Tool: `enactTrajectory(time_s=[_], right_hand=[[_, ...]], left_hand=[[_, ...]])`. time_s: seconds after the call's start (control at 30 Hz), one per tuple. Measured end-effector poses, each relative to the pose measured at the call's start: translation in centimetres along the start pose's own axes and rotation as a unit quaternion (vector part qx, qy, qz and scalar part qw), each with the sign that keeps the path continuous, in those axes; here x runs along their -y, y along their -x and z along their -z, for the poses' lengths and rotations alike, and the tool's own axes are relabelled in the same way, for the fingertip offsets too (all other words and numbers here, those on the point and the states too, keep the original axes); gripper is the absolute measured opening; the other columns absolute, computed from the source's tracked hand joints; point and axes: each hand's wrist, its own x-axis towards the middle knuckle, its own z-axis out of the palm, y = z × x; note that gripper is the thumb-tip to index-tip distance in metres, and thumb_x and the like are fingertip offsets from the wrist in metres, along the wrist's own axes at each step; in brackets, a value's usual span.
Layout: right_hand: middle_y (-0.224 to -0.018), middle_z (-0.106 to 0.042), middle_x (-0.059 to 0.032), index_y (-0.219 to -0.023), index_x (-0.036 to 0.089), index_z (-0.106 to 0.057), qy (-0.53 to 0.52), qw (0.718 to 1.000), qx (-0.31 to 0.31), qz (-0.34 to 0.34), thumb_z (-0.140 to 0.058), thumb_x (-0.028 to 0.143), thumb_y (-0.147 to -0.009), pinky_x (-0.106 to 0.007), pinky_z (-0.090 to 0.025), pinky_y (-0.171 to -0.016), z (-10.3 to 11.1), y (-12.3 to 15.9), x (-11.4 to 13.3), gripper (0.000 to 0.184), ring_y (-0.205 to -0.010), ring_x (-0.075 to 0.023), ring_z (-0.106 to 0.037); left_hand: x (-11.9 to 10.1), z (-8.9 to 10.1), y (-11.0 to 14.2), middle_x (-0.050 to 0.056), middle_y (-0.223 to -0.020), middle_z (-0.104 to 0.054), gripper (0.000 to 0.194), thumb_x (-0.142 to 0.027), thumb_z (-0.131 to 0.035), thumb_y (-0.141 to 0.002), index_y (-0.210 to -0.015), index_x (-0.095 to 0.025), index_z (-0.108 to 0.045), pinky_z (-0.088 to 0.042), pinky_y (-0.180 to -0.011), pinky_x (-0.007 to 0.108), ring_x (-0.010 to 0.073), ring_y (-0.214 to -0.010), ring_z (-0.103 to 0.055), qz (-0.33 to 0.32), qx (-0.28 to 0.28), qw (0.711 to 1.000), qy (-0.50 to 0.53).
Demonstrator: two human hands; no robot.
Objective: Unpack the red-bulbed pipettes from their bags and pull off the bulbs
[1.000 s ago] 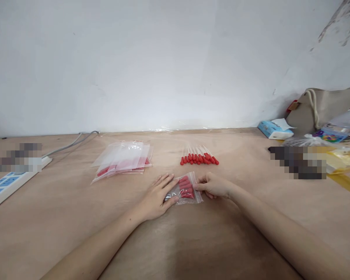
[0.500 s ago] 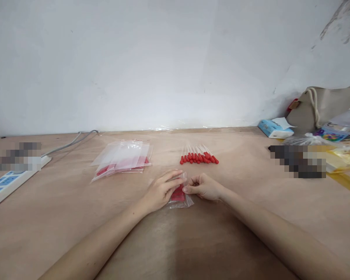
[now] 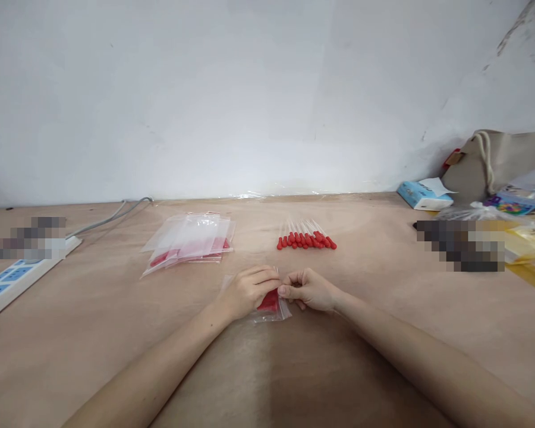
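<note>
A small clear zip bag (image 3: pixel 283 313) with red content (image 3: pixel 268 302) lies on the table in front of me. My left hand (image 3: pixel 252 292) is bent over its left part, fingers close together and pressed on it, hiding much of the bag. At its right edge my right hand (image 3: pixel 307 289) pinches the plastic between thumb and index finger. Beyond my hands lies a row of droppers (image 3: pixel 307 239) with red bulbs toward me and thin clear tubes pointing away. To the left is a pile of clear zip bags (image 3: pixel 191 238) with red showing through.
A white power strip (image 3: pixel 27 276) with blue sockets lies at the left, a grey cable (image 3: pixel 111 215) running from it to the wall. On the right stand a blue tissue pack (image 3: pixel 421 196), a grey bag (image 3: pixel 468 169) with a rope handle, and yellow plastic packaging (image 3: pixel 524 241).
My left hand has slid further over the bag and its fingers have come closer together, covering more of it. The bag has shifted slightly left. My right hand keeps its pinch.
</note>
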Motion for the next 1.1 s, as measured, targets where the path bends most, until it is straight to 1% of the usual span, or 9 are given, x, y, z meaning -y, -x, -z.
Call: enactTrajectory(time_s=[0.17,0.37,0.47,0.53,0.6,0.7,0.9,1.0,1.1], right_hand=[[-0.053,-0.050,0.0060,-0.060,0.015,-0.052,-0.016,0.999,0.011,-0.030,-0.065,0.044,-0.063,-0.017,-0.026,-0.035,0.3,0.0,0.1,0.031,-0.037,-0.0021,-0.036],[-0.051,-0.048,0.0060,-0.057,0.016,-0.048,0.002,0.998,-0.026,-0.063,-0.057,0.031,-0.068,-0.017,-0.024,-0.034,0.4,-0.1,0.4,0.021,-0.034,-0.0028,-0.037],[-0.048,-0.044,0.0064,-0.059,0.018,-0.045,0.067,0.996,-0.050,-0.013,-0.052,0.032,-0.074,-0.018,-0.027,-0.036,0.0,0.4,0.3,0.022,-0.037,-0.0045,-0.039],[-0.052,-0.046,0.0055,-0.068,0.018,-0.048,0.134,0.986,-0.073,0.071,-0.050,0.031,-0.077,-0.018,-0.031,-0.040,-0.2,0.9,0.1,0.015,-0.042,-0.0057,-0.041],[-0.061,-0.051,0.0034,-0.079,0.019,-0.052,0.226,0.954,-0.092,0.177,-0.049,0.025,-0.076,-0.018,-0.034,-0.045,-0.3,1.4,-0.2,0.007,-0.047,-0.0065,-0.043],[-0.080,-0.057,-0.0010,-0.086,0.021,-0.056,0.377,0.872,-0.098,0.296,-0.051,0.019,-0.073,-0.020,-0.036,-0.052,0.0,1.7,-0.8,0.014,-0.055,-0.0076,-0.046],[-0.085,-0.062,-0.0015,-0.090,0.026,-0.060,0.558,0.716,-0.134,0.399,-0.039,0.017,-0.085,-0.022,-0.033,-0.055,0.6,0.8,-1.7,0.024,-0.069,-0.0100,-0.052],[-0.080,-0.062,-0.0009,-0.088,0.025,-0.060,0.608,0.658,-0.112,0.431,-0.037,0.017,-0.087,-0.024,-0.031,-0.055,0.8,0.5,-1.7,0.024,-0.068,-0.0109,-0.050],[-0.075,-0.061,-0.0006,-0.082,0.020,-0.059,0.643,0.610,-0.098,0.454,-0.037,0.015,-0.088,-0.026,-0.031,-0.056,0.8,0.4,-1.5,0.024,-0.068,-0.0116,-0.048]], left_hand=[[0.1,-0.1,0.3,0.002,-0.091,-0.066,0.026,-0.013,-0.036,-0.087,-0.088,-0.018,-0.062,-0.050,-0.078,0.025,0.0118,-0.088,-0.060,0.001,0.020,1.000,-0.014],[0.4,0.0,0.5,0.004,-0.092,-0.065,0.025,-0.007,-0.037,-0.083,-0.089,-0.016,-0.060,-0.049,-0.078,0.026,0.0137,-0.090,-0.058,0.008,0.025,1.000,0.000],[0.4,0.1,0.4,0.005,-0.095,-0.064,0.026,-0.008,-0.035,-0.084,-0.090,-0.017,-0.059,-0.049,-0.079,0.027,0.0140,-0.092,-0.057,0.038,0.047,0.998,0.021],[0.3,0.1,0.4,0.006,-0.097,-0.064,0.025,-0.009,-0.034,-0.085,-0.091,-0.017,-0.058,-0.049,-0.080,0.027,0.0138,-0.092,-0.058,0.069,0.066,0.995,0.037],[0.1,0.2,0.4,0.006,-0.097,-0.063,0.024,-0.011,-0.035,-0.086,-0.092,-0.017,-0.057,-0.048,-0.081,0.028,0.0139,-0.091,-0.059,0.095,0.082,0.991,0.047],[0.0,0.3,0.4,0.006,-0.097,-0.062,0.022,-0.013,-0.036,-0.086,-0.093,-0.017,-0.056,-0.048,-0.081,0.028,0.0144,-0.091,-0.058,0.113,0.102,0.987,0.054],[0.3,0.1,0.7,0.005,-0.096,-0.060,0.023,-0.013,-0.034,-0.088,-0.095,-0.017,-0.055,-0.047,-0.077,0.025,0.0131,-0.087,-0.057,0.133,0.136,0.980,0.065],[0.5,0.2,0.7,0.004,-0.096,-0.059,0.022,-0.014,-0.035,-0.088,-0.093,-0.018,-0.056,-0.046,-0.075,0.022,0.0117,-0.085,-0.057,0.119,0.177,0.974,0.077],[0.6,0.2,0.7,0.004,-0.096,-0.059,0.023,-0.014,-0.034,-0.089,-0.091,-0.017,-0.057,-0.045,-0.075,0.021,0.0110,-0.085,-0.057,0.089,0.164,0.979,0.078]])
